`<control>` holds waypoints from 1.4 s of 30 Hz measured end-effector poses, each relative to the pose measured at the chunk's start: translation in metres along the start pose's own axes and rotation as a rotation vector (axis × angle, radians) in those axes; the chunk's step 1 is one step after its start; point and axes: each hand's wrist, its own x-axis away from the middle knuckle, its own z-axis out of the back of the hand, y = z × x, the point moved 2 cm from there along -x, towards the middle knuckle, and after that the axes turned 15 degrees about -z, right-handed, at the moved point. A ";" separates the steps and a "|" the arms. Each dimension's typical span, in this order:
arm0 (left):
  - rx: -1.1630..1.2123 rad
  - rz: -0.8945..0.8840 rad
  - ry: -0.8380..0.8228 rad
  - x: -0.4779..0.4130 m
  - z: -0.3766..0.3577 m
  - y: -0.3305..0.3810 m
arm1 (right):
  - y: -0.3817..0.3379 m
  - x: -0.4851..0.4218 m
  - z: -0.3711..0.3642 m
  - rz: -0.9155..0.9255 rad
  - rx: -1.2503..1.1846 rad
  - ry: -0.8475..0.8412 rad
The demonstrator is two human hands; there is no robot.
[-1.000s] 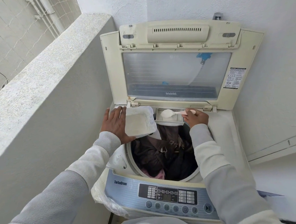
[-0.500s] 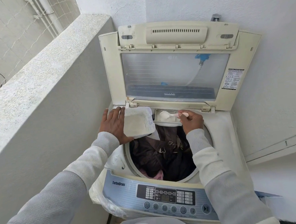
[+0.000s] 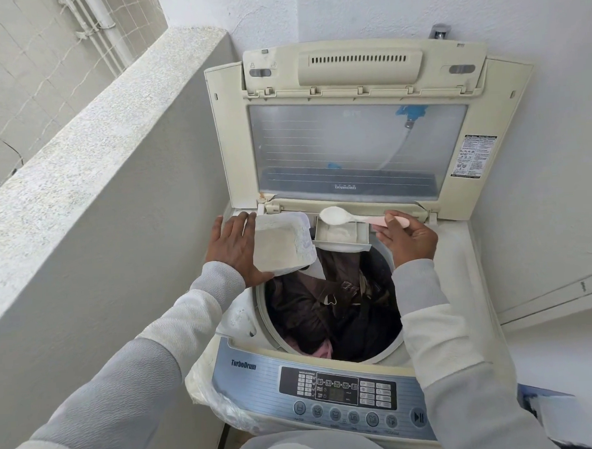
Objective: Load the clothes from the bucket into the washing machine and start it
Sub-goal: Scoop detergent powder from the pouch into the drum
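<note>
Top-load washing machine [image 3: 460,250] fills centre of frame, lid [image 3: 359,145] raised upright at the back. Dark clothes [image 3: 333,308] sit in the drum, a pink bit at its lower edge. Left hand [image 3: 236,249], left of centre, fingers curled around an open white detergent bag [image 3: 282,245] held over the drum's upper left rim. Right hand [image 3: 408,239] pinches a pink spoon [image 3: 352,217] heaped with white powder, bowl just above the open detergent drawer [image 3: 341,235]. Control panel [image 3: 337,390] at lower centre.
</note>
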 end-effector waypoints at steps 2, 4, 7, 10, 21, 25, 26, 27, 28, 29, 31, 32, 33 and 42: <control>-0.006 0.000 -0.001 0.000 -0.001 0.000 | 0.000 0.010 -0.012 0.006 -0.005 -0.070; -0.011 -0.003 -0.005 -0.001 -0.001 0.000 | 0.007 0.020 -0.028 0.052 0.078 -0.124; -0.005 -0.007 0.001 -0.001 -0.002 0.000 | 0.026 0.031 -0.054 0.103 0.328 -0.147; -0.004 -0.012 0.000 0.000 -0.002 -0.001 | 0.041 0.041 -0.074 0.251 0.647 -0.219; 0.019 -0.014 0.036 0.002 -0.003 -0.002 | 0.060 0.052 -0.091 0.227 0.769 -0.233; 0.035 -0.018 0.039 0.002 -0.002 -0.001 | 0.055 0.052 -0.105 0.184 0.704 -0.241; 0.034 -0.020 0.035 0.002 -0.002 -0.001 | 0.057 0.055 -0.107 0.183 0.712 -0.275; 0.030 -0.021 0.032 0.002 -0.002 -0.001 | 0.060 0.059 -0.107 0.190 0.726 -0.314; 0.026 -0.021 0.030 0.002 -0.002 -0.001 | 0.063 0.062 -0.107 0.200 0.745 -0.350; 0.025 -0.020 0.029 0.002 -0.002 -0.001 | 0.066 0.063 -0.105 0.208 0.767 -0.376; 0.031 -0.017 0.029 0.002 -0.002 -0.001 | 0.067 0.062 -0.099 0.216 0.792 -0.379; 0.033 -0.017 0.030 0.002 -0.002 -0.001 | 0.065 0.059 -0.095 0.227 0.790 -0.357; 0.033 -0.019 0.030 0.002 -0.002 -0.001 | 0.062 0.056 -0.092 0.246 0.780 -0.323; 0.032 -0.023 0.029 0.002 -0.002 -0.001 | 0.067 0.053 -0.092 0.408 0.878 -0.270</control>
